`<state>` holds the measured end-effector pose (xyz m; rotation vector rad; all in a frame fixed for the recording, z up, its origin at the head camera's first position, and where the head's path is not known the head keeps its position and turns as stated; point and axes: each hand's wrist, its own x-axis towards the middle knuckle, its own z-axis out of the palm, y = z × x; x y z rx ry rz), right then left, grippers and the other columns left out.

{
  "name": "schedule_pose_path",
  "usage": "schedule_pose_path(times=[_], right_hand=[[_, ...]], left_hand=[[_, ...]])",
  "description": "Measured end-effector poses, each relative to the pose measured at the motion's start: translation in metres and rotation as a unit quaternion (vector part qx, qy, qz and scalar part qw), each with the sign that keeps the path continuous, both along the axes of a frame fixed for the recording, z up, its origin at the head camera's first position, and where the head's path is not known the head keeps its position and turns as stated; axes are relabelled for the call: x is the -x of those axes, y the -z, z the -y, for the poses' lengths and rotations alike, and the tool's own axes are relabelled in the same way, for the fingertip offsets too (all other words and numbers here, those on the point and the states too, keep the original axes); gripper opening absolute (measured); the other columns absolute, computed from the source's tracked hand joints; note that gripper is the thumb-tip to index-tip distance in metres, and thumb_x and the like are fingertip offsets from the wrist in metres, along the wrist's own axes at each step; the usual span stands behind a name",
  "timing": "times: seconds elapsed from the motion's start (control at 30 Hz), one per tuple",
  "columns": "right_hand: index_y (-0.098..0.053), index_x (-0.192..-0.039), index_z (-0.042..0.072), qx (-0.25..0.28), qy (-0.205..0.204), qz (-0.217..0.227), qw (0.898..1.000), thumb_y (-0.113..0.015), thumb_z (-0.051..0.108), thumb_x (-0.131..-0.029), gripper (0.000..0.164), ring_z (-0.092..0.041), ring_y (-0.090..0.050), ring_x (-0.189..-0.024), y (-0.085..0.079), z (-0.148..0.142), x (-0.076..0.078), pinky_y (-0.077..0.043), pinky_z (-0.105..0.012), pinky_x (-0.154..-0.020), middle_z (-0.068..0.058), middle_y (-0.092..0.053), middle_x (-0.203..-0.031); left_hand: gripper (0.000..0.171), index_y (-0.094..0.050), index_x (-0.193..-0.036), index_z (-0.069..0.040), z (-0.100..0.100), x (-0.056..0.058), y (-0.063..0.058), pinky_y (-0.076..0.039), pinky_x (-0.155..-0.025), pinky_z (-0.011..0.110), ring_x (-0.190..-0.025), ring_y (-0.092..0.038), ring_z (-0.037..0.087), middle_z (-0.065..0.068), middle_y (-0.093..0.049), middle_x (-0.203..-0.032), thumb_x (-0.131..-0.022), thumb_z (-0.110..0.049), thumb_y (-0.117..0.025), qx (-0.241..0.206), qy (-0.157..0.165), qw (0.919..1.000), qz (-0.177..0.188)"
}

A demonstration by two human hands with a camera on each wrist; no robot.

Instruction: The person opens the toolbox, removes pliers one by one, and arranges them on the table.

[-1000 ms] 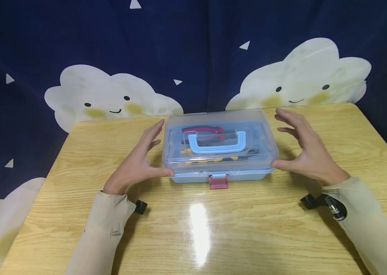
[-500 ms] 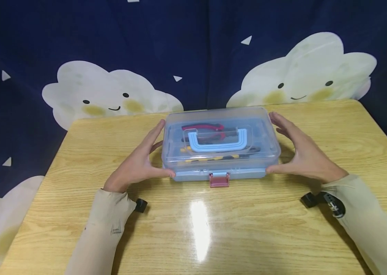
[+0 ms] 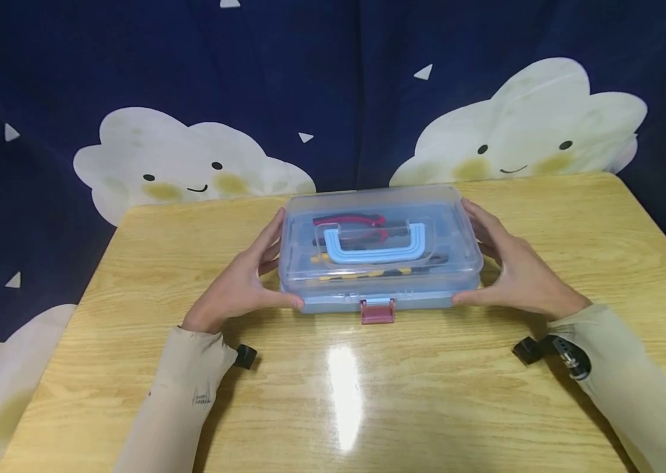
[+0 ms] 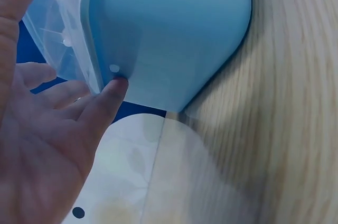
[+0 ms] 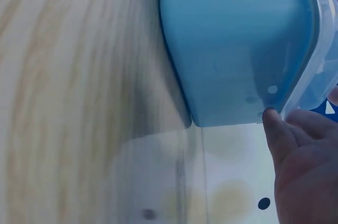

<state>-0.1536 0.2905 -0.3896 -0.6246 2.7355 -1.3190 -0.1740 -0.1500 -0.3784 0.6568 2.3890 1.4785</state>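
Observation:
A light-blue toolbox (image 3: 327, 304) with a clear lid (image 3: 380, 199) rests flat on the wooden table, lid down. Its blue handle (image 3: 376, 255) lies folded on top, and a red latch (image 3: 377, 313) hangs at the front. Through the lid show pliers (image 3: 349, 220) with red and black handles and a yellow-and-black tool (image 3: 362, 272) of unclear kind. My left hand (image 3: 238, 282) grips the left end, thumb on the front corner, fingers along the side. At the right end, my right hand (image 3: 519, 272) grips it likewise. In both wrist views, a little finger touches the blue wall.
The wooden table (image 3: 427, 394) extends in front of the toolbox and to both sides. Behind its back edge hangs a dark-blue curtain (image 3: 309, 79) printed with smiling clouds. A dark wrist device (image 3: 527, 351) sticks out from the right sleeve, another from the left.
My right hand has moved inward from beside the toolbox until it touches the right end. The left hand's fingers have closed in on the left end. The toolbox has hardly shifted.

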Motion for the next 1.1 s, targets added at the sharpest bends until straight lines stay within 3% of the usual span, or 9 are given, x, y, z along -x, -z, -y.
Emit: schedule_pose_path(times=[0.17, 0.3, 0.53, 0.77, 0.9, 1.0, 1.07, 1.1], right_hand=[[-0.009, -0.165, 0.043, -0.006, 0.007, -0.006, 1.0, -0.105, 0.022, -0.056, 0.147, -0.037, -0.041, -0.151, -0.003, 0.0, -0.002, -0.033, 0.004, -0.105, 0.004, -0.028, -0.172], [-0.011, -0.165, 0.043, -0.01, 0.01, -0.01, 1.0, -0.106, 0.023, -0.052, 0.148, -0.036, -0.044, -0.148, -0.004, -0.001, -0.005, -0.035, 0.004, -0.103, 0.0, -0.031, -0.171], [-0.011, -0.164, 0.045, -0.037, 0.015, -0.007, 0.999, -0.106, 0.03, -0.05, 0.149, -0.038, -0.047, -0.147, -0.007, -0.001, -0.007, -0.032, 0.005, -0.102, -0.003, -0.03, -0.171], [-0.012, -0.162, 0.048, -0.098, 0.02, -0.009, 0.995, -0.104, 0.047, -0.049, 0.146, -0.032, -0.053, -0.144, -0.019, -0.001, -0.014, -0.034, -0.005, -0.111, -0.002, -0.041, -0.166], [-0.013, -0.163, 0.045, -0.097, 0.013, -0.021, 0.995, -0.104, 0.047, -0.049, 0.146, -0.033, -0.054, -0.143, -0.02, -0.001, -0.016, -0.037, -0.01, -0.114, -0.005, -0.042, -0.166], [-0.011, -0.163, 0.045, -0.095, 0.006, -0.02, 0.995, -0.104, 0.045, -0.05, 0.147, -0.035, -0.052, -0.145, -0.018, -0.001, -0.016, -0.041, -0.022, -0.117, -0.004, -0.036, -0.169], [-0.009, -0.164, 0.045, -0.101, 0.002, -0.016, 0.995, -0.104, 0.046, -0.05, 0.148, -0.034, -0.051, -0.146, -0.017, -0.003, -0.016, -0.036, -0.009, -0.114, 0.0, -0.033, -0.17], [-0.008, -0.164, 0.045, -0.103, 0.0, -0.015, 0.995, -0.104, 0.046, -0.051, 0.148, -0.034, -0.05, -0.146, -0.017, -0.003, -0.016, -0.035, -0.008, -0.114, 0.002, -0.031, -0.171]], left_hand=[[0.136, -0.006, -0.163, -0.048, 0.001, -0.003, -0.003, -0.04, -0.122, 0.038, -0.157, -0.034, 0.023, -0.016, -0.017, -0.173, -0.066, -0.026, -0.1, 0.007, -0.012, 0.9999, 0.01], [0.134, -0.01, -0.162, -0.048, 0.002, -0.005, -0.006, -0.042, -0.121, 0.036, -0.157, -0.036, 0.02, -0.017, -0.019, -0.172, -0.064, -0.032, -0.1, 0.022, -0.017, 0.9995, 0.015], [0.136, -0.012, -0.164, -0.04, 0.002, -0.009, -0.013, -0.043, -0.12, 0.034, -0.155, -0.039, 0.017, -0.014, -0.023, -0.171, -0.062, -0.032, -0.101, 0.03, -0.01, 0.9994, 0.016], [0.13, -0.02, -0.163, -0.026, 0.006, -0.011, -0.022, -0.046, -0.118, 0.035, -0.154, -0.042, 0.023, -0.008, -0.017, -0.174, -0.062, -0.035, -0.101, 0.048, 0.018, 0.9986, 0.012], [0.128, -0.022, -0.162, -0.023, 0.007, -0.01, -0.023, -0.046, -0.117, 0.033, -0.153, -0.042, 0.023, -0.006, -0.017, -0.174, -0.062, -0.035, -0.101, 0.051, 0.023, 0.9984, 0.004], [0.129, -0.02, -0.163, -0.023, 0.007, -0.01, -0.022, -0.046, -0.117, 0.034, -0.153, -0.042, 0.023, -0.004, -0.02, -0.173, -0.063, -0.036, -0.1, 0.055, 0.023, 0.9982, -0.001], [0.13, -0.019, -0.164, -0.024, 0.007, -0.01, -0.022, -0.047, -0.117, 0.034, -0.153, -0.043, 0.023, -0.003, -0.023, -0.173, -0.063, -0.038, -0.1, 0.058, 0.02, 0.9981, -0.003], [0.13, -0.019, -0.164, -0.024, 0.007, -0.01, -0.022, -0.047, -0.117, 0.034, -0.153, -0.043, 0.023, -0.002, -0.024, -0.172, -0.062, -0.038, -0.1, 0.058, 0.018, 0.9982, -0.004]])
